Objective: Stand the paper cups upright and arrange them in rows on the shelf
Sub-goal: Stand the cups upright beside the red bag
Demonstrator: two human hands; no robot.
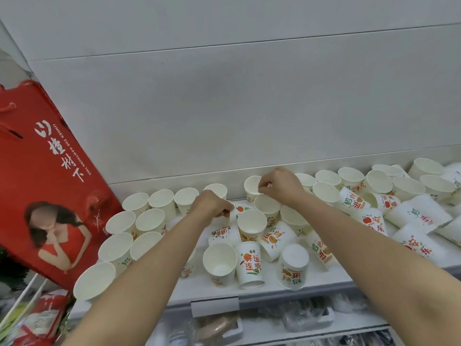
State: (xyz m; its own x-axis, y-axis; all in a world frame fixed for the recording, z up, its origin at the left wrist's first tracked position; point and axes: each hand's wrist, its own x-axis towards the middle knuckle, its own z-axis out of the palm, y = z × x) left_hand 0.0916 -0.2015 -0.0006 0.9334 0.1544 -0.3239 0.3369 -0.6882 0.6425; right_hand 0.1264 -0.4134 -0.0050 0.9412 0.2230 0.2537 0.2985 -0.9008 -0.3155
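Mid-frame, the left hand (212, 204) pinches a tipped white printed paper cup (239, 210) while the right hand (279, 184) pinches an upright cup's rim (253, 187) on the white shelf (249, 294).

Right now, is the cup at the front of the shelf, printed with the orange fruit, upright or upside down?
Upside down. The front cup shows its narrow closed base on top, its wider rim rests on the shelf, and its print is inverted.

Cups (449, 176) at right edge cut off; lower-shelf stuff (306, 318) blurred, maybe plastic bags.

red gift bag (50, 171) leaning at left | blank label holder (215, 306) on shelf edge | wrapped goods (306, 318) below
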